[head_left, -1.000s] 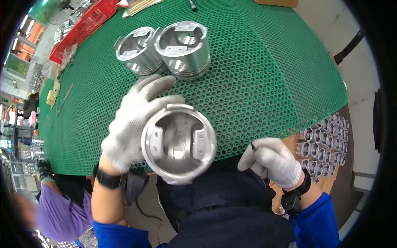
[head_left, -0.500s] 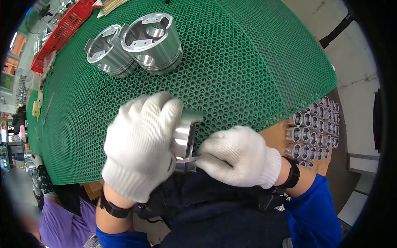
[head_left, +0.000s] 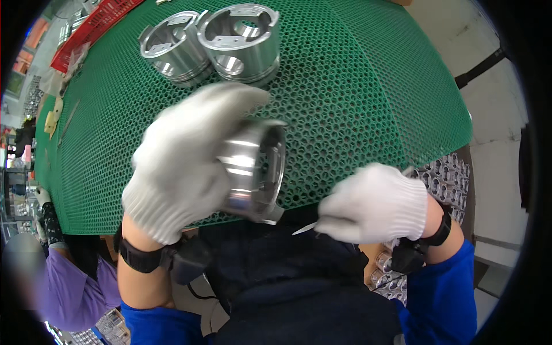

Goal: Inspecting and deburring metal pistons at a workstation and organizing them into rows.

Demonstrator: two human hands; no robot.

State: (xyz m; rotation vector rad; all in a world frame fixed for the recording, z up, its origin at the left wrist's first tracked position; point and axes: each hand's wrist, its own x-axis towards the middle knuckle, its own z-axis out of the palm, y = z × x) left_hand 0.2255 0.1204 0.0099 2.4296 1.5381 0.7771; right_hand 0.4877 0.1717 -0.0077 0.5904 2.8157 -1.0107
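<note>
My left hand (head_left: 178, 161), in a white knit glove and blurred by motion, grips a silvery metal piston (head_left: 244, 172) by its side. The piston lies tilted over, its hollow end facing right, at the near edge of the green mat (head_left: 333, 126). To the right and apart from it, my gloved right hand (head_left: 376, 204) is closed around a small pointed blade (head_left: 303, 229); only its pale tip sticks out leftward. Beyond my left hand two more pistons, a left one (head_left: 178, 54) and a right one (head_left: 244, 52), stand side by side with hollow ends up.
Rows of pistons (head_left: 445, 178) sit lower down, past the mat's right edge. A red plastic crate (head_left: 95, 31) stands at the far left, and a pale yellow piece (head_left: 53, 118) lies at the left edge. Another person's purple sleeve (head_left: 77, 282) shows at lower left.
My right hand has drawn away from the piston to the right, so the blade's tip now shows. The piston has turned, exposing more of its hollow end. The whole view has shifted.
</note>
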